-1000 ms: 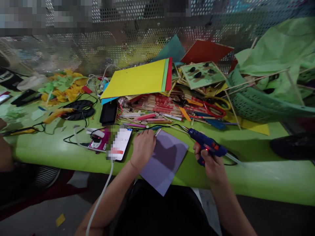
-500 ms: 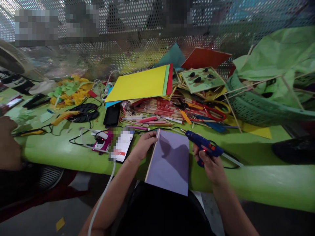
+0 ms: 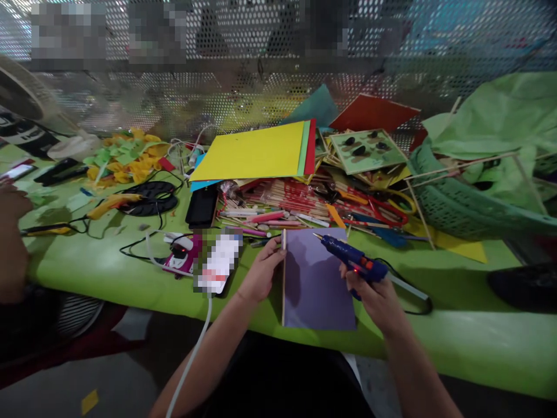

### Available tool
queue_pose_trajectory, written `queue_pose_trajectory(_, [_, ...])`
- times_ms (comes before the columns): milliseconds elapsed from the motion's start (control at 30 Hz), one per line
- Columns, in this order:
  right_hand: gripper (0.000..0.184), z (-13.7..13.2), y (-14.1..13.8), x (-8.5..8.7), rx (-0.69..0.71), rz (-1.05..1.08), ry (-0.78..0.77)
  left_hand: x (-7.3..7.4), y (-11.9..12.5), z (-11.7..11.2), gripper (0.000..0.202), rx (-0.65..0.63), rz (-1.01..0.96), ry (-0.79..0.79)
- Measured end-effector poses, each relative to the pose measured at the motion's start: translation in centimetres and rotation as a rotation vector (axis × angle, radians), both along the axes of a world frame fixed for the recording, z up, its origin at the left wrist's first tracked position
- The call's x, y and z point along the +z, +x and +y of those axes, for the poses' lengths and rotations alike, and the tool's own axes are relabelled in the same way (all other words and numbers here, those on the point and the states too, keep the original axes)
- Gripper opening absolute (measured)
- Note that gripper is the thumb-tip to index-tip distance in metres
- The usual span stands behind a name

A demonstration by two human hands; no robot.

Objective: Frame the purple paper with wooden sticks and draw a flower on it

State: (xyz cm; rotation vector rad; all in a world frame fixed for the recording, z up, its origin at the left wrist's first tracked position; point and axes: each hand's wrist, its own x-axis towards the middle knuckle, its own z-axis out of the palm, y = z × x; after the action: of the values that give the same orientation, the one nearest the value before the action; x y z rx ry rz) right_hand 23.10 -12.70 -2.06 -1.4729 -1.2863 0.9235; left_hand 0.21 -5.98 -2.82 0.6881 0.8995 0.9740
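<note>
A purple sheet of card lies on the green-covered table in front of me, a thin wooden stick running along its left edge. My left hand is closed on that edge near the upper left corner, the thumb over the stick. In my right hand is a blue hot glue gun, gripped by the handle with a red light on. Its nozzle points left, over the upper part of the card. A pale glue stick protrudes from its back.
Beyond the card are a pile of sticks and pens, stacked coloured sheets and a green basket. To the left lie a phone, a power strip and a yellow glue gun. Another person's arm rests at far left.
The purple card has turned straighter and moved away from my lap onto the table. The glue gun has come left, its nozzle now over the card. My left hand still holds the left edge.
</note>
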Motion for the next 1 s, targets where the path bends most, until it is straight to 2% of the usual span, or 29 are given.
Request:
queue_pose_trajectory(333, [0.028, -0.13, -0.76, 0.22, -0.051, -0.040, 0.020, -0.26, -0.65, -0.43, 0.048, -0.061, -0.062, -0.020])
queue_pose_trajectory(733, [0.027, -0.59, -0.49, 0.47, -0.056, -0.068, 0.019, 0.27, -0.84, -0.80, 0.050, -0.084, -0.014, 0.027])
queue_pose_trajectory(1000, [0.027, -0.56, -0.65, 1.06, -0.034, -0.064, 0.034, 0.04, -0.98, -0.81, 0.048, -0.097, -0.022, 0.051])
